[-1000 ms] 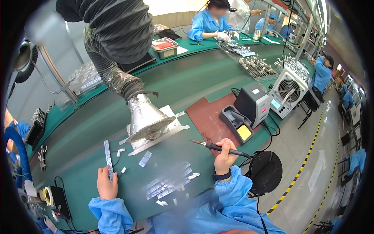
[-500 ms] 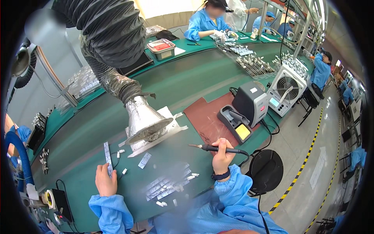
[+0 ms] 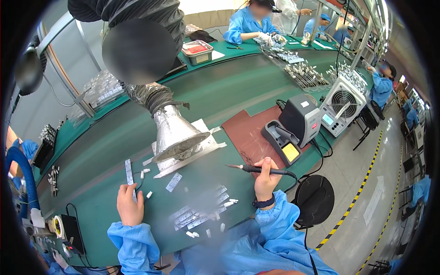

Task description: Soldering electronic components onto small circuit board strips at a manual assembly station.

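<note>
A slim pale circuit board strip (image 3: 129,170) lies on the green bench mat, a thin dark wire with small white connectors (image 3: 142,174) beside it. The fingers of my left hand (image 3: 130,206) are closed over its near end, holding it against the mat. In my right hand (image 3: 266,187) is a soldering iron (image 3: 251,168), gripped like a pen, its bare tip pointing left above the mat and apart from the strip. Between my hands lie one short board piece (image 3: 173,182) and a blurred cluster of several more boards (image 3: 190,217), with loose white connectors (image 3: 192,234) around them.
A metal fume hood (image 3: 178,133) on a ribbed duct hangs just beyond my hands. At the right stand an iron holder with a yellow sponge (image 3: 289,152), a soldering station (image 3: 300,118) and a white fan unit (image 3: 343,106). A co-worker in blue (image 3: 245,25) sits across the bench.
The whole view has shifted slightly to the right. Both hands keep nearly the same pose, the left on the strip and the right around the soldering iron.
</note>
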Action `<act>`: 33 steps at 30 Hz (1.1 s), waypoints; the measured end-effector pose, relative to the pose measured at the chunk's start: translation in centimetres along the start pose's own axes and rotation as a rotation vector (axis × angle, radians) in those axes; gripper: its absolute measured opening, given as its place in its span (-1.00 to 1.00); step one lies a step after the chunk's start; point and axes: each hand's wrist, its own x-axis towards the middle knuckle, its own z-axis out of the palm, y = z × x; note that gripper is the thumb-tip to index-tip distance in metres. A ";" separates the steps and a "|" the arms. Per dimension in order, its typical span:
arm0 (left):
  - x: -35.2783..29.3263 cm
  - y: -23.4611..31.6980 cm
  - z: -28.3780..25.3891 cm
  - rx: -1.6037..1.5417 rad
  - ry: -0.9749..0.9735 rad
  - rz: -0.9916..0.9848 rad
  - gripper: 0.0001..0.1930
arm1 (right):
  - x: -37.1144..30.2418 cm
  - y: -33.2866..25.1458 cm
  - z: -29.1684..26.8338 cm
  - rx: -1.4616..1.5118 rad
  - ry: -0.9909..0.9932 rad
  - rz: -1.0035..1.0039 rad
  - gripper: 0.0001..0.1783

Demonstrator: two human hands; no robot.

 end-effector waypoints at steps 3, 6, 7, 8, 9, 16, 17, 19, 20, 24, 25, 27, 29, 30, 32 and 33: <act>-0.3 1.3 -1.0 -0.079 -0.053 -0.033 -0.73 | -0.3 -0.2 0.2 0.022 -0.029 0.055 -0.51; -0.4 1.0 -1.5 -0.266 -0.095 0.063 -0.74 | -0.3 1.2 0.9 0.006 -0.048 0.001 -0.56; 0.0 2.1 -2.0 -0.404 -0.120 0.121 -0.74 | -0.5 1.8 1.4 -0.038 -0.032 -0.105 -0.60; 1.1 3.6 -2.5 -0.540 -0.235 0.144 -0.77 | -0.2 1.7 1.1 -0.124 -0.066 -0.160 -0.61; 2.0 6.2 -3.9 -0.683 -0.294 0.189 -0.81 | 0.1 1.6 0.2 -0.171 -0.031 -0.155 -0.62; 2.1 19.5 -8.5 -1.857 -0.471 0.511 -0.83 | -2.0 8.6 2.3 -0.066 -0.211 0.013 -0.89; 2.1 18.6 -9.9 -1.843 -0.448 0.481 -0.83 | -2.3 9.3 2.1 -0.053 -0.241 0.033 -0.88; 1.8 15.2 -14.4 -1.804 -0.422 0.457 -0.82 | -2.8 10.2 2.2 -0.016 -0.297 0.062 -0.85; 2.9 16.8 -12.2 -1.790 -0.417 0.452 -0.81 | -2.7 10.6 2.0 -0.001 -0.316 0.073 -0.84; 3.1 19.5 -8.9 -1.774 -0.460 0.465 -0.79 | -1.6 12.2 -0.2 0.017 -0.328 0.102 -0.77; 3.2 19.9 -8.6 -1.764 -0.468 0.467 -0.78 | -1.4 12.5 -0.4 0.028 -0.333 0.111 -0.75; 3.6 20.9 -6.8 -1.781 -0.505 0.486 -0.77 | -0.4 12.7 -2.4 0.014 -0.320 0.114 -0.71; 3.7 21.2 -6.6 -1.777 -0.526 0.499 -0.76 | 0.4 12.7 -3.2 0.020 -0.323 0.122 -0.67; 3.7 21.3 -6.6 -1.775 -0.535 0.505 -0.76 | 0.8 12.6 -3.6 0.023 -0.325 0.125 -0.66; 3.6 21.2 -6.8 -1.773 -0.549 0.519 -0.75 | 1.7 12.4 -4.2 0.029 -0.334 0.130 -0.62; 3.9 20.5 -7.2 -1.779 -0.562 0.531 -0.74 | 2.2 12.1 -4.8 0.024 -0.330 0.128 -0.60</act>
